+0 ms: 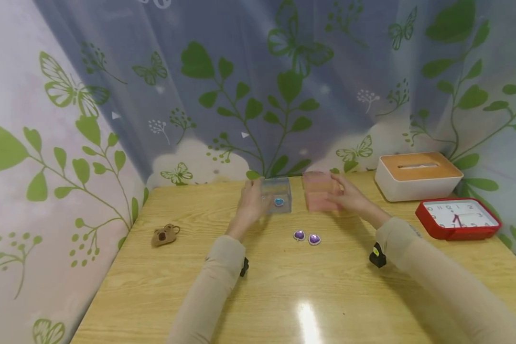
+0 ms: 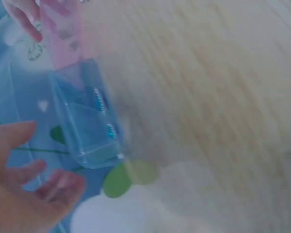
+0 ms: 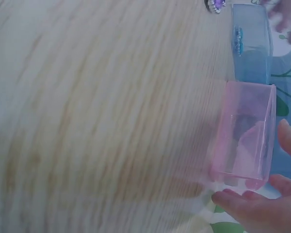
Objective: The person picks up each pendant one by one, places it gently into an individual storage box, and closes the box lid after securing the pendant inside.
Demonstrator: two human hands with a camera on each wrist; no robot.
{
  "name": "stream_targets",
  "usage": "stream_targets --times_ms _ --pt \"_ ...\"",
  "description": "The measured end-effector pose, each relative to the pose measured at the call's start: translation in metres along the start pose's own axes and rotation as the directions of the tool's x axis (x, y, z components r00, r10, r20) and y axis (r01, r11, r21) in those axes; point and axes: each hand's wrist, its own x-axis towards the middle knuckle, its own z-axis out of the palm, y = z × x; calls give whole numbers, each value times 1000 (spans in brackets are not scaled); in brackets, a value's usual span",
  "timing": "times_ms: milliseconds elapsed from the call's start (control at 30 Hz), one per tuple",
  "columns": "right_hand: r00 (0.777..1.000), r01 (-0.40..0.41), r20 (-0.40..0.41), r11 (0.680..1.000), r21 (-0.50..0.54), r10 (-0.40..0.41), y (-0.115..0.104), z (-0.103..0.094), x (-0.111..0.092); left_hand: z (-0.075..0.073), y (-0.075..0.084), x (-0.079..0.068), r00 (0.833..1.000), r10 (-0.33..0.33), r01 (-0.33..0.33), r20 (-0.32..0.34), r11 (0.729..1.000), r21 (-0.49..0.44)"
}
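Observation:
A clear blue box (image 1: 284,209) stands toward the back of the table, with a blue jewel in a pale rim (image 1: 279,202) showing at its front. My left hand (image 1: 252,203) is at the box's left side; in the left wrist view its fingers are spread and apart from the box. Just to the right is a clear pink box (image 1: 317,203). At that box's right side is my right hand (image 1: 348,195), thumb and fingers parted around its near corner in the right wrist view; whether they touch it I cannot tell. Two purple heart jewels (image 1: 314,239) lie in front of the boxes.
At the far left lies a small brown animal-shaped pouch (image 1: 164,235). A white tissue box with a wooden top (image 1: 417,186) and a red-framed clock (image 1: 457,231) stand at the right. Behind the boxes hangs a patterned curtain (image 1: 241,119) along the table's back edge.

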Motion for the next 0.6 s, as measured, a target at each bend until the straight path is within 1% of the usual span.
stream_targets --times_ms 33,100,133,167,200,233,267,333,400,433,467,500,533,567,600 --pt "1000 4 1 1000 -2 -4 1 0 0 -1 4 0 999 42 -42 -22 999 7" --pt "1000 9 8 1000 -8 -9 2 0 1 -2 13 -2 990 137 -137 -28 991 3" --pt "1000 8 12 1000 -7 -8 2 0 1 -3 18 -4 982 188 -188 -13 982 -1" --pt "1000 7 15 1000 -7 -7 2 0 1 -3 23 -5 971 240 -240 18 971 -5" --pt "1000 5 19 1000 -6 -5 2 0 1 -3 27 -6 954 293 -293 60 956 -13" --pt "1000 4 22 1000 -4 -4 1 0 0 -1 31 -8 933 342 -342 113 939 -24" --pt "1000 2 24 1000 -3 -2 2 -1 1 0 35 -9 906 385 -385 178 922 -39" --pt "1000 -11 27 1000 6 11 1 -1 0 6 40 -11 833 463 -471 302 881 -52" --pt "999 -22 31 1000 8 21 1 -1 -1 12 43 -13 762 502 -517 410 852 -81" --pt "999 -29 31 1000 10 29 1 -1 -2 15 44 -14 730 511 -532 454 842 -92" --pt "999 -35 33 999 16 35 1 -1 -2 18 44 -15 708 512 -542 487 836 -91" --pt "999 -42 34 999 23 41 1 -1 -3 21 44 -15 690 512 -554 511 829 -83" --pt "998 -44 35 999 24 43 1 -1 -3 24 45 -16 679 507 -559 532 826 -73" --pt "998 -44 37 999 24 43 2 -1 -2 26 45 -17 673 497 -564 548 824 -55" --pt "998 -43 36 999 27 42 2 0 -2 29 45 -17 670 485 -568 561 822 -33"
